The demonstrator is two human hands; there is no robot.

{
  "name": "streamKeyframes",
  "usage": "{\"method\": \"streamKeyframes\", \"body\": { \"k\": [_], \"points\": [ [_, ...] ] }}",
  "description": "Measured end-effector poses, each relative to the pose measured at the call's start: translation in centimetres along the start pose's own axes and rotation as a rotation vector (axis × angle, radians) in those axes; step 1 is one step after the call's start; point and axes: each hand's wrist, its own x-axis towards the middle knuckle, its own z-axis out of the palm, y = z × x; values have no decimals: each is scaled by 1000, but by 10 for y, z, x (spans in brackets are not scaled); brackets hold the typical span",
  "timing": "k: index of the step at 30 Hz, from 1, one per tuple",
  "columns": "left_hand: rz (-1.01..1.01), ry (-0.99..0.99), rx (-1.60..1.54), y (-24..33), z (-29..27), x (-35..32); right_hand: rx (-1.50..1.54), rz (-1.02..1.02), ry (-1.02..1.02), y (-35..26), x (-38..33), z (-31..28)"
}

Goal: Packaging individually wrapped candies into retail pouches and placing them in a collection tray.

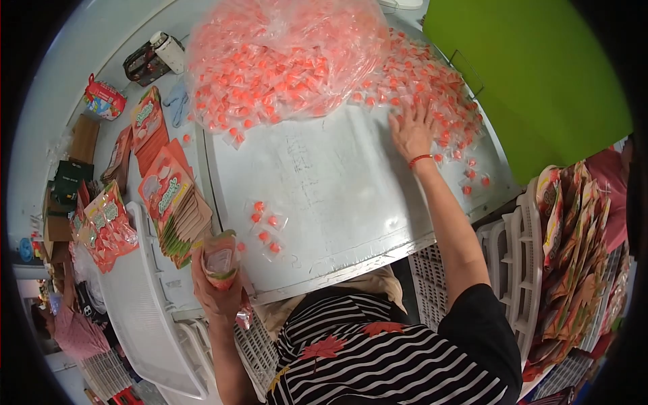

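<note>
My left hand (214,293), at the table's near left edge, is closed around an upright plastic pouch (221,260) printed red and green. The pouch's mouth gapes open toward me, and its inside is too small to make out. My right hand (413,129) reaches far out with a red band at the wrist. Its fingers are spread over the near side of a heap of individually wrapped red candies (432,84). Several wrapped candies (263,229) lie loose on the metal tabletop (317,182), just right of the pouch.
A big clear bag of wrapped candies (283,67) stands at the back. Fanned stacks of flat pouches (165,185) lie at left, above a white plastic crate (145,310). A green panel (526,81) rises at the right; filled pouches (574,250) sit in a crate below it.
</note>
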Motion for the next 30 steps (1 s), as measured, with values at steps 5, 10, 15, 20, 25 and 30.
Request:
{"method": "streamKeyframes", "body": {
  "k": [5, 10, 15, 20, 25, 30],
  "points": [
    [43, 11, -57, 12, 11, 21, -40, -96, -209, -29, -32, -10],
    [42, -24, -83, 16, 20, 25, 95, -287, -116, -60, -68, -6],
    [-45, -13, -61, -1, 11, 6, 1216, 333, -171, -4, -43, -13],
    [-56, -43, -78, -1, 13, 2, 1355, 440, -141, 56, -44, 8],
    [-47, -41, -29, -2, 10, 3, 910, 280, -109, 10, -69, -31],
    [-66, -54, -75, 1, 13, 3, 385, -348, -47, -22, -96, -54]
  ]
}}
